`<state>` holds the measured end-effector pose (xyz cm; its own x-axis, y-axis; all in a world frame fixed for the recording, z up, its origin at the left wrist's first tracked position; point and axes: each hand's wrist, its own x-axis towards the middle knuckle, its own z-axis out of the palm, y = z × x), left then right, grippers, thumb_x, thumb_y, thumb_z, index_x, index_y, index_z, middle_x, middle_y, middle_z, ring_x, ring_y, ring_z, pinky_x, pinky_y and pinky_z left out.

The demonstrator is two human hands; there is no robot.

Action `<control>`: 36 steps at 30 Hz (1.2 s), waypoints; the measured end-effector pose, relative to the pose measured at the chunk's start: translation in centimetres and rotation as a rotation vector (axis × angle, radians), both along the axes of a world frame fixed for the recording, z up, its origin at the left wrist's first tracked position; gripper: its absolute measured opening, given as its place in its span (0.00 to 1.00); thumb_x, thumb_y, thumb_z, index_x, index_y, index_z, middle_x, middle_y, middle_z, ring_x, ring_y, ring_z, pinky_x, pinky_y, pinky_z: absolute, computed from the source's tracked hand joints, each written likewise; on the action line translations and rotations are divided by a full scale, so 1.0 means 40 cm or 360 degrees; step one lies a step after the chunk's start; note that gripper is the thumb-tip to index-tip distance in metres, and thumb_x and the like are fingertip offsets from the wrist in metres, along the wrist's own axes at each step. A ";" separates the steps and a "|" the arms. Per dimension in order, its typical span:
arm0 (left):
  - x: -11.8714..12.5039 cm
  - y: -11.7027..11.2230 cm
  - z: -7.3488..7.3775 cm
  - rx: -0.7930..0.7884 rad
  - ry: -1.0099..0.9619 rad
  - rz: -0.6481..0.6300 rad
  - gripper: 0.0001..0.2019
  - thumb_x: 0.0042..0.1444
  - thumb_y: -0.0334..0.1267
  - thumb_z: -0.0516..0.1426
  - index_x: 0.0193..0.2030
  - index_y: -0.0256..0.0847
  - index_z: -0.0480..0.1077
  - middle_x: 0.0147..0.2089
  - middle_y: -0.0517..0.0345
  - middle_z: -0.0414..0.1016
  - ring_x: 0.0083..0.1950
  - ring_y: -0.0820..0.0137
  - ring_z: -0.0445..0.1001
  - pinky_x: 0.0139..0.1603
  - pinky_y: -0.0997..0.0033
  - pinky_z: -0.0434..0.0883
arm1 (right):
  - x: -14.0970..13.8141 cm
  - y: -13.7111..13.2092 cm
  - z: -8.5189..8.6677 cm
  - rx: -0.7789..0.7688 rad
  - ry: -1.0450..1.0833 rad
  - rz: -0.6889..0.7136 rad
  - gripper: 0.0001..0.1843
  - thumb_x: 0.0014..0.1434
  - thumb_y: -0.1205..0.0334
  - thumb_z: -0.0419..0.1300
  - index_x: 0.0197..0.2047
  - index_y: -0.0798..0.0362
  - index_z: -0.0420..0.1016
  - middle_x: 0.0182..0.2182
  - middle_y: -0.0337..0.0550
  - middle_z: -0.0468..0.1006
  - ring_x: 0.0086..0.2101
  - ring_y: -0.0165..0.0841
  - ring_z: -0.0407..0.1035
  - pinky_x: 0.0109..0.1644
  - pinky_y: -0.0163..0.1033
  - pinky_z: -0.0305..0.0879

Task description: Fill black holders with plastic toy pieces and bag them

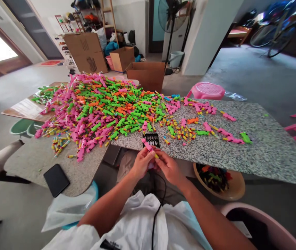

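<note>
My left hand (142,162) is closed around a small pink plastic toy piece (146,144) with dark spots. At its lower end, my right hand (169,166) pinches a yellow stick-like part (156,156); whether the two are fully joined is hidden by the fingers. Just beyond the hands, a black tray with pale oval slots (153,140) lies at the table edge. Another pink piece (144,125) stands behind it. Short yellow-and-red sticks (183,133) are scattered to the right of the tray, among green, pink and orange pieces.
A large heap of pink, green and orange pieces (95,104) covers the left of the speckled stone table (241,156). A black flat device (56,180) lies at front left. Below the edge sit a tan basin (237,191) and a pink tub (264,218). A pink stool (207,91) stands behind.
</note>
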<state>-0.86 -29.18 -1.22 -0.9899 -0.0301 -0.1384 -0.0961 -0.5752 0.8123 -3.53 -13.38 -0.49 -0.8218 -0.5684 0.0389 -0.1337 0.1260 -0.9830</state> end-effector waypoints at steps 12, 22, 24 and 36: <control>-0.111 -0.203 -0.131 -0.1234 0.0023 0.0478 0.18 0.64 0.44 0.62 0.57 0.38 0.73 0.50 0.47 0.81 0.50 0.63 0.80 0.54 0.60 0.76 | -0.235 -0.104 -0.072 0.0866 0.0477 -0.0292 0.11 0.68 0.58 0.61 0.45 0.53 0.84 0.39 0.46 0.84 0.38 0.36 0.75 0.44 0.36 0.63; -0.331 -0.237 -0.143 -0.1619 0.0239 0.0382 0.38 0.54 0.37 0.69 0.72 0.42 0.65 0.64 0.44 0.71 0.38 0.72 0.74 0.49 0.62 0.76 | -0.318 -0.200 -0.137 0.1069 0.0696 -0.0229 0.13 0.71 0.58 0.58 0.45 0.54 0.82 0.41 0.49 0.85 0.42 0.38 0.77 0.43 0.36 0.60; -0.343 -0.249 -0.137 -0.1627 0.0285 0.0313 0.37 0.55 0.38 0.68 0.72 0.42 0.66 0.62 0.46 0.74 0.36 0.72 0.72 0.47 0.65 0.75 | -0.316 -0.197 -0.145 0.1093 0.0750 -0.0225 0.13 0.72 0.57 0.57 0.46 0.54 0.81 0.43 0.49 0.84 0.42 0.38 0.77 0.43 0.36 0.60; -0.366 -0.268 -0.142 -0.1289 0.0371 0.0186 0.21 0.60 0.47 0.63 0.56 0.37 0.75 0.48 0.53 0.81 0.43 0.67 0.77 0.47 0.70 0.73 | -0.310 -0.194 -0.156 0.1112 0.0741 -0.0266 0.15 0.73 0.54 0.55 0.47 0.54 0.80 0.42 0.49 0.84 0.43 0.39 0.76 0.44 0.37 0.59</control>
<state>-15.52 -39.88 -6.91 -0.9749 -0.1355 0.1769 0.1486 0.1966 0.9692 -15.93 -21.13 -6.72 -0.8843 -0.4602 0.0788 -0.4300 0.7368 -0.5218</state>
